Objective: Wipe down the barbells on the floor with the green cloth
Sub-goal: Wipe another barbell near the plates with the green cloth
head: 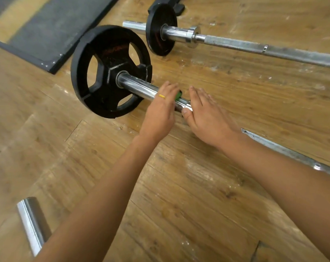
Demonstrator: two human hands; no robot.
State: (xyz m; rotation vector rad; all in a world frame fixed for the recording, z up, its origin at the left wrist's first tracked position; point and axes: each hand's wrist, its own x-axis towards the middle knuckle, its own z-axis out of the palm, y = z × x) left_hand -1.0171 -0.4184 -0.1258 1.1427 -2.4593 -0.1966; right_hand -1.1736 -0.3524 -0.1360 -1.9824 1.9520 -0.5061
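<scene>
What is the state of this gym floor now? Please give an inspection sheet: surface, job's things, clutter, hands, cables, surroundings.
Surface: wooden floor, pale scuffs and white specks.
Job's things: near barbell with black plate; far barbell with smaller plate; green cloth, only an edge showing.
Clutter: steel bar end at lower left.
Hands: left hand holds the green cloth against the near barbell; right hand rests on it, fingers straight.
Cables: nothing seen.
Surroundings: black mat at upper left.
</scene>
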